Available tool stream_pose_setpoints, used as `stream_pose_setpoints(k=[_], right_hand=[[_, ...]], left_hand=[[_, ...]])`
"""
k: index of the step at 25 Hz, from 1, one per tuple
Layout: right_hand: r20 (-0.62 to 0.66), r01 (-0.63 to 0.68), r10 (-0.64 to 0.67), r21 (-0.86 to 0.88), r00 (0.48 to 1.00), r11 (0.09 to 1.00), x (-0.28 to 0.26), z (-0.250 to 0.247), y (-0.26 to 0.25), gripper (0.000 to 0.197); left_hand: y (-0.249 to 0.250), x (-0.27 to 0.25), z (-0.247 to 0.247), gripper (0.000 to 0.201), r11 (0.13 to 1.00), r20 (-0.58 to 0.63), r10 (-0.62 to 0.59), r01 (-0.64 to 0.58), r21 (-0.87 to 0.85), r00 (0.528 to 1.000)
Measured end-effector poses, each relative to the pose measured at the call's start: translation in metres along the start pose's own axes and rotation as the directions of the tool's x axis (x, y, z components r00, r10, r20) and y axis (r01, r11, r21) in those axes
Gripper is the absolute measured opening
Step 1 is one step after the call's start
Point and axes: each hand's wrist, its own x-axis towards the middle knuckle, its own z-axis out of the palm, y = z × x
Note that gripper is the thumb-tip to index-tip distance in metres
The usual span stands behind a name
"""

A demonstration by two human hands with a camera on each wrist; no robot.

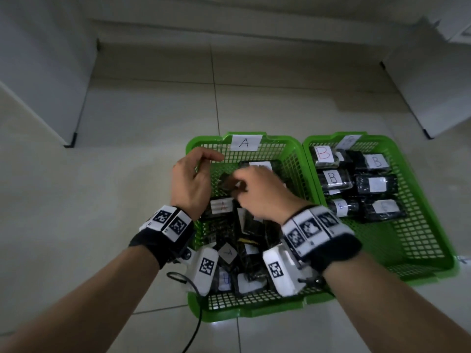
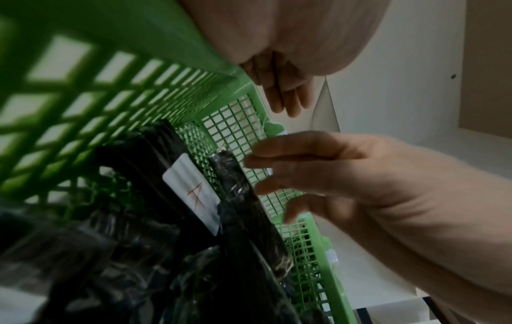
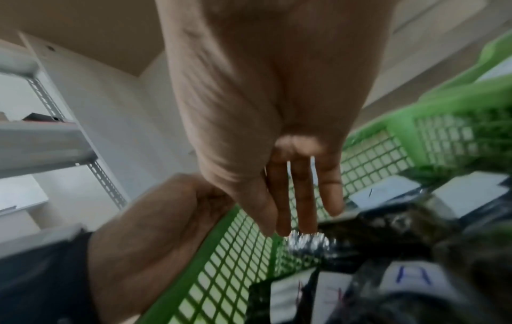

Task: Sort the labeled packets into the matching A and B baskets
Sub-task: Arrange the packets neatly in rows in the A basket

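Note:
Two green mesh baskets stand side by side on the floor. Basket A (image 1: 254, 305), on the left, carries a paper label A (image 1: 246, 142) and holds a heap of black packets, one marked A (image 1: 221, 206) (image 2: 191, 190). Basket B (image 1: 433, 271), on the right, holds several packets marked B (image 1: 331, 178). My right hand (image 1: 238, 186) (image 3: 291, 219) reaches into basket A and pinches the crimped end of a black packet (image 1: 225, 183) (image 2: 235, 182) (image 3: 346, 239) standing on edge; its label is hidden. My left hand (image 1: 193, 174) hovers over basket A's left rim, fingers (image 2: 282, 96) loosely curled, holding nothing.
The baskets sit on pale floor tiles (image 1: 153, 110). White cabinets stand at the left (image 1: 38, 72) and right (image 1: 433, 85). A black cable (image 1: 196, 327) trails from my left wrist past basket A's near corner. Metal shelving (image 3: 41, 142) shows beyond the right hand.

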Motion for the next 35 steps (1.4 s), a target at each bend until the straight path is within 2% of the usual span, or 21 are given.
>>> stream_pose_setpoints(k=[1,2,4,6,9,11,13,15,17,19,21,23,24,26,27,29,32,35], right_hand=[[0.131,-0.013,0.020,-0.055,0.991,0.998,0.009,0.005,-0.006,0.034],[0.208,0.005,0.023,-0.134,0.978,0.991,0.015,0.009,-0.011,0.039],[0.256,0.089,-0.017,-0.274,0.967,0.957,0.019,0.017,-0.018,0.045],[0.242,0.112,-0.034,-0.315,0.970,0.942,0.017,0.020,-0.026,0.043],[0.151,0.031,-0.004,-0.171,0.989,0.985,0.014,0.010,-0.023,0.021],[0.072,0.012,-0.009,-0.043,0.997,0.999,0.013,-0.003,-0.008,0.013],[0.031,0.002,-0.004,0.033,1.000,0.999,0.011,-0.014,0.006,0.010],[-0.007,-0.044,0.044,0.030,0.999,0.999,0.009,-0.014,0.017,0.021],[-0.032,-0.133,0.132,-0.046,0.991,0.990,0.008,-0.006,0.024,0.037],[-0.006,-0.184,0.185,-0.146,0.983,0.972,0.008,0.001,0.029,0.047],[-0.029,-0.187,0.185,-0.215,0.982,0.959,0.006,0.002,0.034,0.047],[-0.095,-0.190,0.173,-0.202,0.980,0.961,0.001,-0.005,0.038,0.044],[-0.132,-0.199,0.179,-0.159,0.975,0.967,-0.003,-0.009,0.040,0.042],[-0.211,-0.225,0.213,-0.037,0.954,0.974,-0.016,-0.018,0.049,0.038],[-0.257,-0.237,0.236,0.028,0.937,0.971,-0.025,-0.021,0.054,0.037],[-0.332,-0.242,0.288,0.173,0.898,0.955,-0.042,-0.018,0.065,0.040],[-0.400,-0.161,0.326,0.393,0.857,0.905,-0.057,-0.006,0.079,0.041],[-0.418,-0.095,0.380,0.561,0.825,0.822,-0.062,-0.006,0.084,0.030]], left_hand=[[-0.001,0.000,-0.001,0.032,0.999,-0.036,-0.007,0.006,-0.032,0.999],[-0.001,0.000,-0.001,0.033,0.999,-0.058,-0.008,0.005,-0.053,0.998],[-0.001,0.000,-0.001,0.035,0.999,-0.077,0.013,-0.017,-0.044,0.997],[-0.004,-0.001,-0.001,0.039,0.999,-0.075,0.041,-0.041,0.003,0.996],[-0.002,-0.002,-0.001,0.035,0.998,-0.038,0.056,-0.055,0.031,0.998],[0.002,0.000,0.001,0.027,0.996,0.067,0.060,-0.064,0.060,0.996],[0.003,0.003,0.001,0.025,0.974,0.228,0.101,-0.143,0.176,0.969],[0.002,0.005,0.002,0.031,0.891,0.396,0.082,-0.246,0.382,0.914],[0.012,0.005,-0.001,0.043,0.723,0.548,-0.074,-0.334,0.604,0.833],[0.021,0.003,-0.001,0.048,0.553,0.609,-0.194,-0.427,0.716,0.769],[0.024,0.001,0.002,0.044,0.439,0.634,-0.222,-0.504,0.744,0.741],[0.023,0.000,0.006,0.040,0.403,0.626,-0.235,-0.512,0.759,0.743],[0.023,-0.001,0.006,0.037,0.422,0.618,-0.239,-0.493,0.761,0.749],[0.024,0.003,0.003,0.031,0.569,0.585,-0.249,-0.372,0.733,0.772],[0.027,0.007,0.001,0.026,0.648,0.565,-0.237,-0.305,0.698,0.790],[0.032,0.021,-0.004,0.016,0.730,0.504,-0.157,-0.244,0.639,0.849],[0.034,0.045,-0.003,0.019,0.858,0.365,-0.053,-0.145,0.493,0.930],[0.036,0.054,0.009,0.024,0.959,0.286,-0.041,-0.042,0.279,0.957]])
